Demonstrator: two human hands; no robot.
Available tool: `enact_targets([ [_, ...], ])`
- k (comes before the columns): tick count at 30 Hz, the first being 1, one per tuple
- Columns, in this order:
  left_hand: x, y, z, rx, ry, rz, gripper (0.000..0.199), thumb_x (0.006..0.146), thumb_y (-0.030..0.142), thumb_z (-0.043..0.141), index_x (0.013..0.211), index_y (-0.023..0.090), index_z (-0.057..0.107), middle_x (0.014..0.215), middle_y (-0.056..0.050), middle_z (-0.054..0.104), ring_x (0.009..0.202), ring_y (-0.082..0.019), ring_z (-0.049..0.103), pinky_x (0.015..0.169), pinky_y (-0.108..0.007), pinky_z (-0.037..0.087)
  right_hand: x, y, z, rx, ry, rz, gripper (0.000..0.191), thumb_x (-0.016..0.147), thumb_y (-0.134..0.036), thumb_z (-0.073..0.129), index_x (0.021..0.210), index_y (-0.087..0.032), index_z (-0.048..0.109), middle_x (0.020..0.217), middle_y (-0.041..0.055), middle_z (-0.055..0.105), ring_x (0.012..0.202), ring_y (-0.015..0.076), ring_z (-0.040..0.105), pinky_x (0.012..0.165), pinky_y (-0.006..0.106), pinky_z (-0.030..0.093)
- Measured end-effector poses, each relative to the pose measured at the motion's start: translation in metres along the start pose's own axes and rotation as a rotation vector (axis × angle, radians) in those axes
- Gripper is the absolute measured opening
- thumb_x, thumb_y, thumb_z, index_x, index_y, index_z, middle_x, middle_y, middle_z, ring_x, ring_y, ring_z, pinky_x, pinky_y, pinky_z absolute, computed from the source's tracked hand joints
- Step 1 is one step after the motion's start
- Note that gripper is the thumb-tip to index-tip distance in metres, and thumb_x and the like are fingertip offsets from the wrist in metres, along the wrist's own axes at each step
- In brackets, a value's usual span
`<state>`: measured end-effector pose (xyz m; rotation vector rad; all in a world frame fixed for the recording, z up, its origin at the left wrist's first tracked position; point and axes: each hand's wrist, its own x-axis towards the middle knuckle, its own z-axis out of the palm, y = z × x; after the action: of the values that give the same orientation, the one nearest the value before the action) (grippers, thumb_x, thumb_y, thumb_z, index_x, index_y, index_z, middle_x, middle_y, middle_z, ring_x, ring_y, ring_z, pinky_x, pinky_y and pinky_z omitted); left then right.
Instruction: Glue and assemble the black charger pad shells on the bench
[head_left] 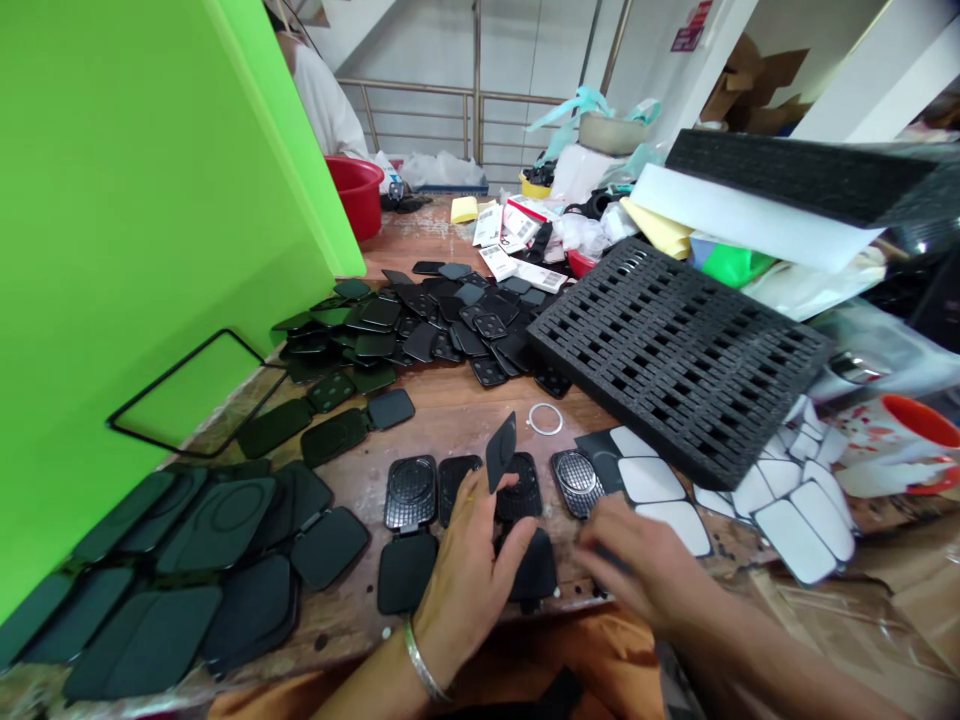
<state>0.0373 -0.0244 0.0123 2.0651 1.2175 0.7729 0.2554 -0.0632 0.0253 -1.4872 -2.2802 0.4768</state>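
Note:
My left hand (476, 545) holds a thin black square pad (501, 452) with a faint ring on it, upright at the fingertips, its thumb spread away. Under and beside this hand lie opened hinged black pieces, one of them with a round ribbed recess (410, 492) and a plain flap (407, 573). The hand partly covers the others. My right hand (637, 560) is blurred, its fingers curled over the lower part of another black piece with a white ring (577, 483) in its recess. What those fingers hold, if anything, is hidden.
A loose white ring (545, 419) lies ahead. White-backed sheets (652, 480) and a black slotted foam block (675, 345) are at right, near an orange-white mug (900, 445). Black parts (427, 315) form a heap behind; stacked black pieces (217, 525) sit left, by a green panel (150, 200).

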Motion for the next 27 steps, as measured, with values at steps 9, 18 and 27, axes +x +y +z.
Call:
enact_targets([
  [9,-0.014,0.019,0.01,0.086,-0.296,0.507,0.059,0.092,0.033,0.053,0.145,0.031,0.027,0.12,-0.004,0.061,0.122,-0.023,0.047,0.112,-0.052,0.026,0.121,0.072,0.002,-0.037,-0.028,0.115,0.009,0.077,-0.013,0.06,0.07,-0.018,0.059,0.079,0.0022,0.059,0.071,0.0143,0.053,0.065,0.025,0.035],
  [18,-0.013,0.026,0.034,0.151,-0.511,0.514,0.071,0.087,0.062,0.043,0.148,0.032,0.021,0.146,-0.013,0.041,0.141,-0.034,0.022,0.112,-0.059,0.02,0.089,0.073,-0.023,0.039,-0.072,0.007,0.01,0.075,-0.01,0.055,0.07,-0.018,0.053,0.07,-0.0014,0.053,0.064,0.0101,0.048,0.061,0.021,0.035],
  [27,-0.013,0.032,0.032,0.14,-0.48,0.466,0.069,0.086,0.057,0.051,0.145,0.029,0.029,0.144,-0.014,0.045,0.139,-0.034,0.029,0.112,-0.059,0.021,0.039,0.054,-0.025,-0.117,-0.19,-0.063,0.01,0.084,-0.014,0.052,0.077,-0.018,0.057,0.081,0.002,0.055,0.073,0.0131,0.05,0.066,0.024,0.037],
])
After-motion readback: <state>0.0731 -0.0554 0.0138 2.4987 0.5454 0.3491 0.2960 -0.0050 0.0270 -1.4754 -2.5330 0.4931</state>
